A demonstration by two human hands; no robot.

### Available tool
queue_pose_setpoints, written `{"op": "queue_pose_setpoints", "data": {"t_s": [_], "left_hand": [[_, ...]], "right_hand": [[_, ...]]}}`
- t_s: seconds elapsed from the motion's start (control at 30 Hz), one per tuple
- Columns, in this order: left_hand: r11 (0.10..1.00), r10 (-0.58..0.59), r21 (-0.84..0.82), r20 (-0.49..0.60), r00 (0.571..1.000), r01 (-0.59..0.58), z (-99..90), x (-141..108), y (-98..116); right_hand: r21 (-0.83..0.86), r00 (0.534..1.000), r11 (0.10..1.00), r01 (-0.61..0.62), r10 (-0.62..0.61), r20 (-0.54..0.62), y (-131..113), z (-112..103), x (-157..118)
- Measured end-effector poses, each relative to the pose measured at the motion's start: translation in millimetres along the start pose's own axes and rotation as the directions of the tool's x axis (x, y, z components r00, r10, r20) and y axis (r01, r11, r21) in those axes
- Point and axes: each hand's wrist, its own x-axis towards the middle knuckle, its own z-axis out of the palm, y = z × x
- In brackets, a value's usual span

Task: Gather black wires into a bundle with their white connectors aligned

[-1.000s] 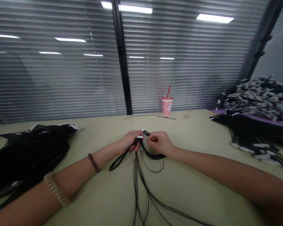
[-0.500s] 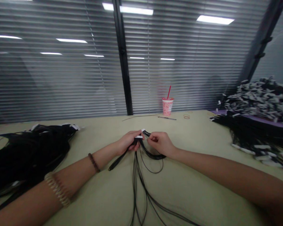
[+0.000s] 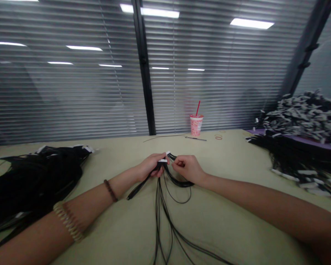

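Note:
My left hand (image 3: 153,165) is closed around a black wire harness (image 3: 179,182) by its white connectors. One white connector (image 3: 162,161) lies across the fingers, and a second white connector (image 3: 168,152) pokes out just beyond the fingertips. Close on the right, my right hand (image 3: 188,167) is pinched at the thin black wires (image 3: 172,156) that run from the farther connector. What exactly sits between its fingertips is too small to make out. A looped bundle hangs between the hands, and long loose wires (image 3: 165,213) trail toward me over the table.
A heap of black harnesses (image 3: 44,176) lies on the left. More harnesses with white connectors (image 3: 306,117) pile up at the right. Along the back of the table (image 3: 121,147) stand a pink cup with a straw (image 3: 196,125), a pen (image 3: 195,138) and rubber bands (image 3: 218,137), before window blinds.

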Motion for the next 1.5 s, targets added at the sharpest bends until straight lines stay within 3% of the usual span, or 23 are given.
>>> {"op": "queue_pose_setpoints", "data": {"t_s": [0.37, 0.83, 1.07, 1.3, 1.5], "left_hand": [[0.999, 0.034, -0.025, 0.022, 0.999, -0.033, -1.9, 3.3, -5.2], [0.997, 0.036, 0.061, 0.053, 0.998, -0.039, 6.3, -5.5, 0.8], [0.997, 0.050, 0.063, 0.058, 0.997, -0.054, 6.6, -4.9, -0.2], [0.999, 0.010, 0.050, -0.010, 1.000, -0.010, 6.0, -2.3, -1.2], [0.999, 0.025, -0.043, -0.029, 0.999, -0.027, -4.9, 7.4, -10.1]], "right_hand": [[-0.028, 1.000, 1.000, -0.002, 0.001, -0.023, -1.2, -0.9, 1.2], [-0.042, 0.995, 0.994, 0.100, -0.098, 0.036, -2.1, -2.2, 0.1], [-0.048, 0.995, 0.994, 0.099, -0.097, 0.036, -6.2, -4.3, 0.0], [-0.043, 0.999, 0.999, 0.031, -0.030, 0.022, 1.8, 0.7, 2.5], [-0.276, 0.996, 0.959, 0.066, -0.046, 0.075, 15.7, -7.9, 7.3]]}}
